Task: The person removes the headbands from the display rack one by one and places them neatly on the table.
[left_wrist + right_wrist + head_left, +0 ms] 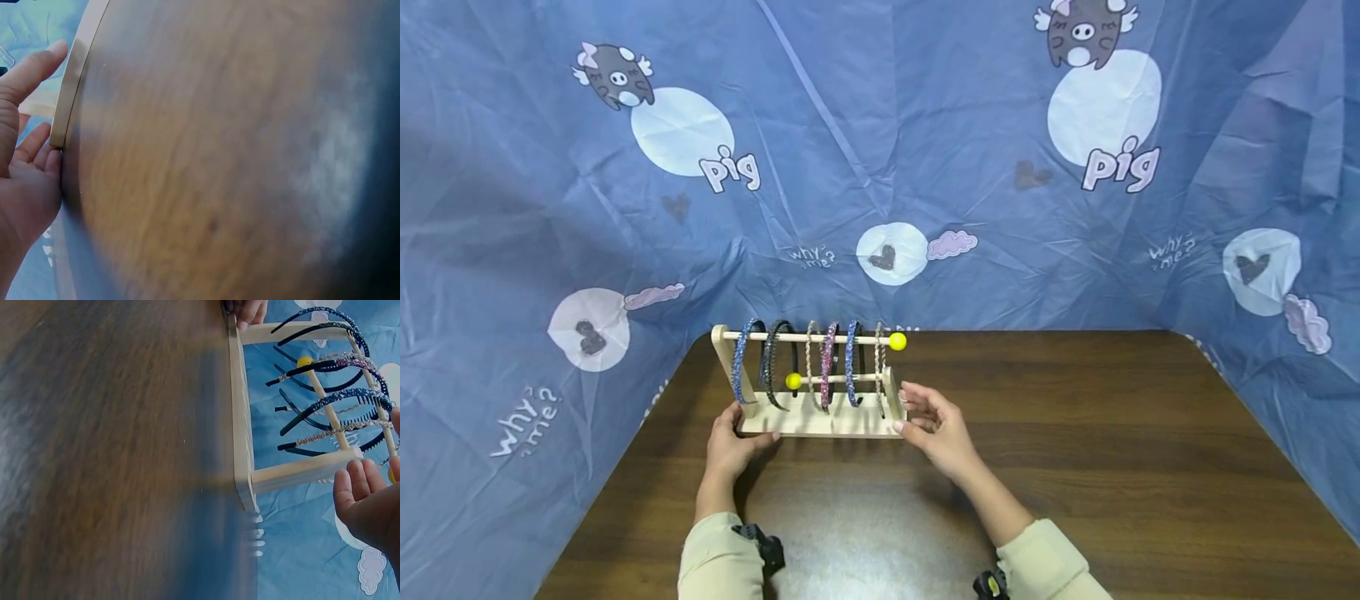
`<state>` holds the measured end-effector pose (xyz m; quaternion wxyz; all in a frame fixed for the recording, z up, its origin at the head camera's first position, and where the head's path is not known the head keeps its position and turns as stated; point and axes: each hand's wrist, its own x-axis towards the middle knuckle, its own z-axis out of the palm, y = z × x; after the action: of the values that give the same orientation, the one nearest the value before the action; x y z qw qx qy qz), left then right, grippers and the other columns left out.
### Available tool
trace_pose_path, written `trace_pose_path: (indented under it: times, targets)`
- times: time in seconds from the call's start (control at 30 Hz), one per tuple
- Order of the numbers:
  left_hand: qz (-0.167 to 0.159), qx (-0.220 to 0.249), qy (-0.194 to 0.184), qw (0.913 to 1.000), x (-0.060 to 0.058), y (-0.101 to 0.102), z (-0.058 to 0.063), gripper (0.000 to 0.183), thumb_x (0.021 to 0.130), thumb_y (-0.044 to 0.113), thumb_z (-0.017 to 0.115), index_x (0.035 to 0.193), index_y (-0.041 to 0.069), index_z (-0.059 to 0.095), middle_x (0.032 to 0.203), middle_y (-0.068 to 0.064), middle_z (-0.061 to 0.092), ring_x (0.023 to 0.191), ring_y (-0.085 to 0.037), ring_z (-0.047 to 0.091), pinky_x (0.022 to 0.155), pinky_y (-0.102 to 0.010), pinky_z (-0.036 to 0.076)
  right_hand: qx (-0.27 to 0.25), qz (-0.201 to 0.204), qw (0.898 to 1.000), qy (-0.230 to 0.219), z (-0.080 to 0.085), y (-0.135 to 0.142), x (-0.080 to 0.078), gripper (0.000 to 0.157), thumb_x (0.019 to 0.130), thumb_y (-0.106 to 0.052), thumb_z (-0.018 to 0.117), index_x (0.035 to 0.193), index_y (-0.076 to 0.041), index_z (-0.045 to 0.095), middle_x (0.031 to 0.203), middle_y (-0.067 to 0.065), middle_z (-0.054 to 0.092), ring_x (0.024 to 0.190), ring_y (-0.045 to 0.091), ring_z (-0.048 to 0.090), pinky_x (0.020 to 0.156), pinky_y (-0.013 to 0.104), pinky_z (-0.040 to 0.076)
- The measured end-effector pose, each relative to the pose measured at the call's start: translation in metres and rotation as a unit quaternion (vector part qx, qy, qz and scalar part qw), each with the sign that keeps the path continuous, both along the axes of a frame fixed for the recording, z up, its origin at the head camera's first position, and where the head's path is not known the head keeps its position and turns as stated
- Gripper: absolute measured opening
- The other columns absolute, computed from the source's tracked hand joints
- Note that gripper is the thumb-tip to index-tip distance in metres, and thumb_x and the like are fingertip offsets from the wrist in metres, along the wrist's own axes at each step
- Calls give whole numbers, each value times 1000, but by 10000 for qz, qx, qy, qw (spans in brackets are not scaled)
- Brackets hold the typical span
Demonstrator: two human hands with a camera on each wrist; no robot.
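Wooden headband stand (823, 425) stood at the centre of the frame, a little below the middle, on the brown wood-grain counter (1120, 467); pig-print blue cloth (820, 125) filled the upper frame. Six headbands hung over the upper rod (799, 338). From left to right: blue glittery headband (740, 367), black headband (768, 379), pale beaded headband (808, 358), pink headband (826, 367), second blue headband (850, 367), second pale headband (880, 358). Yellow end ball (898, 341) capped the rod on its right.

Lower rod (867, 377) ran left from the short post (892, 393) to another yellow ball (793, 381). Several bands crossed it in view; could not tell whether any bore on it.

Hands: left hand (726, 446) gripped the base's left end, thumb along the front edge, fingers round the side. Right hand (943, 433) was loosely spread at the right end, thumb tip at the base corner, fingertips close by the short post; firm contact there not certain.

Progress, by judgement: hanging looked done for all six, spacing uneven, with a wider gap right of the black one. Both hands seemed busy with placing or steadying the stand; at most, small adjustment and letting go remained.
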<state>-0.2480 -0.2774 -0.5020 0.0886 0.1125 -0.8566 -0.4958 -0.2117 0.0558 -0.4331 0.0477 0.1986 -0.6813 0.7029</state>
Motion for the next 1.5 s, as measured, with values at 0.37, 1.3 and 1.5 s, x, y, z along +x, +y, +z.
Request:
trace_pose_path:
  times: [0.37,1.3,1.5]
  targets:
    - [197,-137,-55,9997,-2,0,-2,76,71,3,76,135,-9,36,129,-29,36,122,-41,33,104,-46,21,-79,187,9998,-29,-1,-11,-6,50,79,9,63,126,13,45,120,32,50,109,49,45,89,53,40]
    - [385,212,-37,9990,-3,1,-10,76,70,0,76,135,-7,36,129,-27,36,121,-39,34,104,-45,22,245,-79,9993,257,-3,-29,-15,20,81,11,60,101,14,58,92,27,61,82,27,56,70,26,46]
    - [396,235,-36,9989,-4,1,-11,75,70,0,75,135,-7,38,129,-27,36,121,-39,34,104,-46,22,271,-260,9982,467,-3,-31,-17,11,80,12,61,91,13,61,85,27,61,74,23,55,65,25,45]
